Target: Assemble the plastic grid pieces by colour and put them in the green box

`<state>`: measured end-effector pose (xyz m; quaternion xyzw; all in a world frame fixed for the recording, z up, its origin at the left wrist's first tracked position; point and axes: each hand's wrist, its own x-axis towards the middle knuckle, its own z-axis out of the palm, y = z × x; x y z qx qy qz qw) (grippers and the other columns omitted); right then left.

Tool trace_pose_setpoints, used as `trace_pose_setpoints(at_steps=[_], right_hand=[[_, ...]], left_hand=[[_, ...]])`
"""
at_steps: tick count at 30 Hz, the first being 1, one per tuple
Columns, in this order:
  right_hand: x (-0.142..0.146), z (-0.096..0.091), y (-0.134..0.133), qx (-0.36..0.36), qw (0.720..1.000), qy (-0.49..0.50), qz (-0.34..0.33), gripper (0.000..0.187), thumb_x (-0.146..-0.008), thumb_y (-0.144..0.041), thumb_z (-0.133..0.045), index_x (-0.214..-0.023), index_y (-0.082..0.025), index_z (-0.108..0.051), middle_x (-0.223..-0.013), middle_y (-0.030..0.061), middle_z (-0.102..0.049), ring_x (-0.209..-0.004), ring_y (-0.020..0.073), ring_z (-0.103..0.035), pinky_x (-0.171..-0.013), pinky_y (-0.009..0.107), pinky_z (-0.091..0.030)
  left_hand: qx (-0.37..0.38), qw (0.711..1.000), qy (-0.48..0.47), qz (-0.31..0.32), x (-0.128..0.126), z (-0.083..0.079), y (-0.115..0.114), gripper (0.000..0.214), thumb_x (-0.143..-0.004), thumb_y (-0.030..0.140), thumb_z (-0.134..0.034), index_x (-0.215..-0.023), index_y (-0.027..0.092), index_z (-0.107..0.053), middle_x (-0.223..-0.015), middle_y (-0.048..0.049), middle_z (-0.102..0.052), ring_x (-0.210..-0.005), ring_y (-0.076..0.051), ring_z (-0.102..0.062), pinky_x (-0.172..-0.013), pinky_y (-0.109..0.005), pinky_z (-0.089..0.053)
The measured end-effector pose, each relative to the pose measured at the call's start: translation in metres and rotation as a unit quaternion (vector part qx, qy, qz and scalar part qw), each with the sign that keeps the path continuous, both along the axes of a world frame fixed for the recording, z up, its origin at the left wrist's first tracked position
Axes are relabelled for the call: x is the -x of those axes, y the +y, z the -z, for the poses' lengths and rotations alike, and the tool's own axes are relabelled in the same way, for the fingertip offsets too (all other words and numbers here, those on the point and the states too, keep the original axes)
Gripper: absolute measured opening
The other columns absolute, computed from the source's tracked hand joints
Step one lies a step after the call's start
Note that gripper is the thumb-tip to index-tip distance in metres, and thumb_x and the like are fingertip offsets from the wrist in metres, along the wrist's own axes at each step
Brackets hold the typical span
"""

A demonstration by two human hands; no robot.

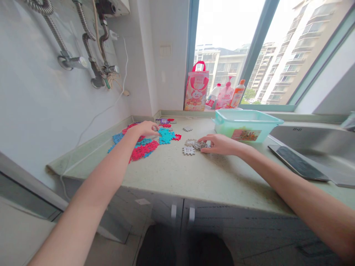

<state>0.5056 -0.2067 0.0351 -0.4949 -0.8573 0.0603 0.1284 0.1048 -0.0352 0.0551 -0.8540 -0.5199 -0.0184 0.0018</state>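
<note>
Head view: a person's two bare hands work among flat, notched plastic pieces on a pale counter, all well to the left of a translucent teal tub. The right hand, nearest the tub on its front-left side, has thumb and fingers bent around a clump of grey pieces; two more grey tiles lie just beyond it, farther from the tub. The left hand, farther left of the tub, is over a heap of red pieces and blue pieces, near a turquoise cluster. Its fingers curl inward (whether they pinch a piece, I cannot tell).

To handle these well, I would take each thin piece by its toothed edge, between thumb and fingertip, and slide it clear of its neighbours before lifting, since the notches could catch. Keeping the grey group apart from the coloured heap, as they lie now, should help avoid mixing.
</note>
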Motion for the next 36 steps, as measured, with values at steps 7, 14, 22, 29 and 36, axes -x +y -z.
trace_pose_setpoints(at_steps=[7, 14, 22, 29, 36], right_hand=[[0.0, -0.001, -0.001, -0.001, 1.0, -0.008, -0.005, 0.056, -0.094, -0.057, -0.07, -0.139, -0.025, -0.073, -0.119, 0.0104, -0.078, -0.088, 0.0231, -0.071, -0.084, 0.036, -0.052], [0.001, -0.001, -0.002, -0.011, 1.0, 0.004, -0.006, 0.052, -0.093, -0.053, -0.073, -0.137, -0.026, -0.074, -0.118, 0.0096, -0.078, -0.091, 0.0239, -0.072, -0.086, 0.036, -0.053], [0.002, -0.005, -0.005, -0.002, 1.0, -0.009, -0.005, 0.054, -0.094, -0.054, -0.071, -0.139, -0.023, -0.073, -0.119, 0.0113, -0.078, -0.088, 0.024, -0.072, -0.085, 0.037, -0.053], [0.003, -0.006, -0.005, -0.006, 1.0, -0.023, -0.009, 0.055, -0.095, -0.054, -0.07, -0.14, -0.023, -0.072, -0.119, 0.011, -0.078, -0.088, 0.0237, -0.072, -0.084, 0.035, -0.052], [0.004, -0.009, -0.007, -0.006, 1.0, -0.026, -0.006, 0.054, -0.094, -0.052, -0.07, -0.14, -0.023, -0.073, -0.117, 0.0106, -0.078, -0.087, 0.0231, -0.071, -0.084, 0.034, -0.051]], left_hand=[[-0.083, 0.995, 0.002, -0.046, 0.007, 0.019, 0.013, 0.07, -0.089, 0.025, -0.053, -0.158, 0.017, -0.056, -0.162, -0.0119, -0.057, -0.147, -0.024, -0.056, -0.12, -0.028, -0.042], [-0.025, 0.998, 0.037, -0.051, 0.007, 0.02, 0.024, 0.058, -0.093, 0.04, -0.049, -0.144, 0.025, -0.07, -0.151, -0.0098, -0.067, -0.136, -0.027, -0.065, -0.112, -0.032, -0.048], [-0.022, 0.998, 0.025, -0.057, 0.014, 0.008, 0.016, 0.076, -0.077, 0.074, -0.066, -0.134, 0.025, -0.074, -0.137, -0.012, -0.075, -0.121, -0.03, -0.072, -0.1, -0.033, -0.054], [-0.089, 0.986, 0.024, -0.137, 0.016, 0.003, 0.007, 0.065, -0.078, 0.069, -0.063, -0.125, 0.028, -0.08, -0.127, -0.0117, -0.08, -0.115, -0.033, -0.074, -0.096, -0.035, -0.057], [-0.043, 0.983, 0.03, -0.174, 0.012, 0.0, -0.001, 0.062, -0.07, 0.072, -0.068, -0.108, 0.026, -0.085, -0.109, -0.0161, -0.083, -0.101, -0.037, -0.076, -0.087, -0.041, -0.059]])
